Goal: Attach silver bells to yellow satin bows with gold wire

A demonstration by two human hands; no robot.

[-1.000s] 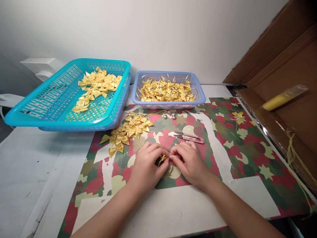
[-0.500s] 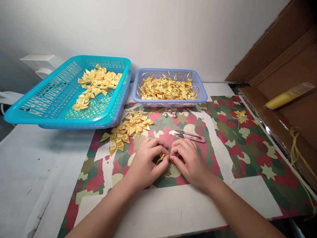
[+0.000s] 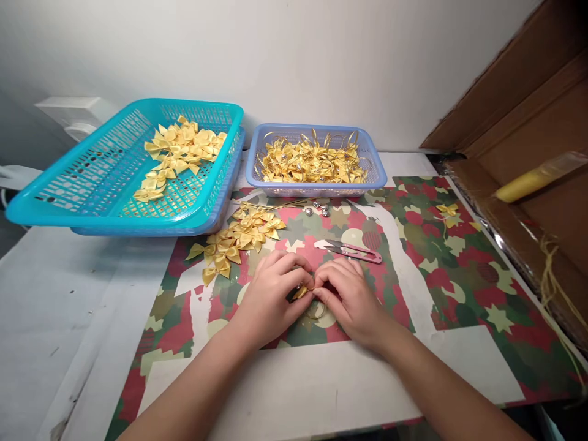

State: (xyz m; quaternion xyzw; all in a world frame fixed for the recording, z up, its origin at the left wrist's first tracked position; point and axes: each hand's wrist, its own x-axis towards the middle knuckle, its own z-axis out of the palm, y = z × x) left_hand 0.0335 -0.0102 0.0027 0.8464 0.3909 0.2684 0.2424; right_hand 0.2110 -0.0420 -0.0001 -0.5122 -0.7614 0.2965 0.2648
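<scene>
My left hand (image 3: 278,296) is closed on a yellow bow (image 3: 301,293), which shows between thumb and fingers. Against it, the fingertips of my right hand (image 3: 350,300) pinch a thin gold cord (image 3: 316,315) that loops below the fingers. The fingertips of both hands meet and hide part of the bow and cord. Pink thread snips (image 3: 362,252) lie just beyond my right hand. A pile of yellow bows (image 3: 248,229) lies beyond my left hand. Several small silver bells (image 3: 324,211) and some straight gold cords (image 3: 287,204) are farther back.
A turquoise basket (image 3: 46,211) of bows sits at the left on a blue one. At the back, a blue basket (image 3: 316,190) holds bows with gold loops and bells. A cardboard box (image 3: 519,128) stands at the right, near a loose bow (image 3: 447,209) on the patterned paper (image 3: 459,294).
The bow between my left fingers has turned slightly and shows more yellow. Both hands stay together in nearly the same place; the view has shifted a little.
</scene>
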